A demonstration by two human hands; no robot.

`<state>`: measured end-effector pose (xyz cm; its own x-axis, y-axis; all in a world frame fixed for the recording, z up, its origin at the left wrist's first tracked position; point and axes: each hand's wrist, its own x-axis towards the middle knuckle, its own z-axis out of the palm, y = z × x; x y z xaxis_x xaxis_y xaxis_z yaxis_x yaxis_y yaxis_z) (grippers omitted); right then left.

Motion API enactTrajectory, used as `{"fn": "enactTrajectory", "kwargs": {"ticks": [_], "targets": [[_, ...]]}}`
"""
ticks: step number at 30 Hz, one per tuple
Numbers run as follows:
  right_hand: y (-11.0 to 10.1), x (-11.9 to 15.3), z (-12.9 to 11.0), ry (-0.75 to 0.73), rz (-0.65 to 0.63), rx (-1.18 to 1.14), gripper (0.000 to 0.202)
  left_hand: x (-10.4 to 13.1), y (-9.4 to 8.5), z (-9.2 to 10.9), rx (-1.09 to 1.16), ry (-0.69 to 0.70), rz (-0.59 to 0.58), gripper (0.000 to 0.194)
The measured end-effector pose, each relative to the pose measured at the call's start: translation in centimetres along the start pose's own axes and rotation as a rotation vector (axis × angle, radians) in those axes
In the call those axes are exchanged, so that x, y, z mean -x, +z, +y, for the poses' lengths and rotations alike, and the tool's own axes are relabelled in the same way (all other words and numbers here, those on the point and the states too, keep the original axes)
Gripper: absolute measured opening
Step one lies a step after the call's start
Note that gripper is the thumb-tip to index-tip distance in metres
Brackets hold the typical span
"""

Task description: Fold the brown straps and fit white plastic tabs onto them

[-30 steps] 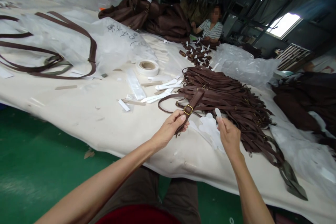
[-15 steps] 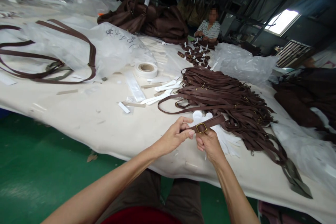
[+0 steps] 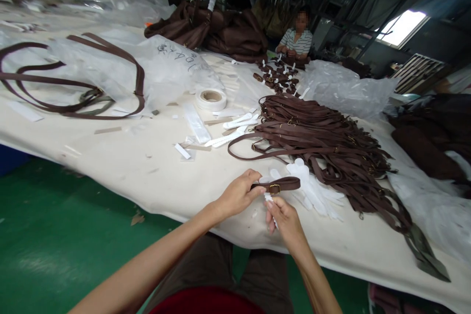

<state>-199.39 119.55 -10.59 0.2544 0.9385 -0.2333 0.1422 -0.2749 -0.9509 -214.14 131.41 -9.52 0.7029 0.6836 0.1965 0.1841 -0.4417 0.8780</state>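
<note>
My left hand [image 3: 237,196] is closed on a folded brown strap [image 3: 290,183], pinching one end between thumb and fingers. A brass buckle [image 3: 274,189] sits on the strap, whose looped end points right. Just below the buckle, my right hand [image 3: 286,218] grips a white notched strip [image 3: 269,197] that runs up to the strap; whether it passes around it I cannot tell. Behind the strap, several white strips with rounded ends [image 3: 312,189] lie on the table. A large heap of brown straps [image 3: 312,127] with brass hardware is beyond them.
On the pale table [image 3: 162,176] are a roll of white tape [image 3: 211,100], loose white notched strips [image 3: 235,130], longer straps [image 3: 140,83] on plastic at left, and brown bags [image 3: 235,34] behind. A co-worker [image 3: 297,41] sits at the far side near small buckled straps [image 3: 275,76].
My right hand has come off the strap and moved slightly down, now drawing on the white strip beneath it. The strap's looped end stands free. The whole view has shifted a little.
</note>
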Motion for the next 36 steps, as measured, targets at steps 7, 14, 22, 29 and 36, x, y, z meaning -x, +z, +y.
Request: {"fn": "enactTrajectory", "kwargs": {"ticks": [7,14,22,29,36], "targets": [[1.7,1.8,1.3,-0.314,0.227,0.051,0.035,1.9,1.6,-1.5,-0.218,-0.128,-0.072,0.015],[3.7,1.5,1.6,-0.169,0.248,-0.458,0.036,1.9,1.5,-1.3,-0.143,-0.138,-0.075,0.018],[5.0,0.1,1.3,0.090,0.449,-0.398,0.045,2.3,1.6,-2.0,-0.167,-0.181,-0.045,0.019],[5.1,-1.2,0.5,0.171,0.434,-0.199,0.028,2.5,1.7,-2.4,-0.235,-0.122,-0.048,0.016],[5.8,-1.2,2.0,0.046,0.540,0.002,0.030,2.6,1.9,-2.6,-0.324,-0.097,-0.030,0.017]]}}
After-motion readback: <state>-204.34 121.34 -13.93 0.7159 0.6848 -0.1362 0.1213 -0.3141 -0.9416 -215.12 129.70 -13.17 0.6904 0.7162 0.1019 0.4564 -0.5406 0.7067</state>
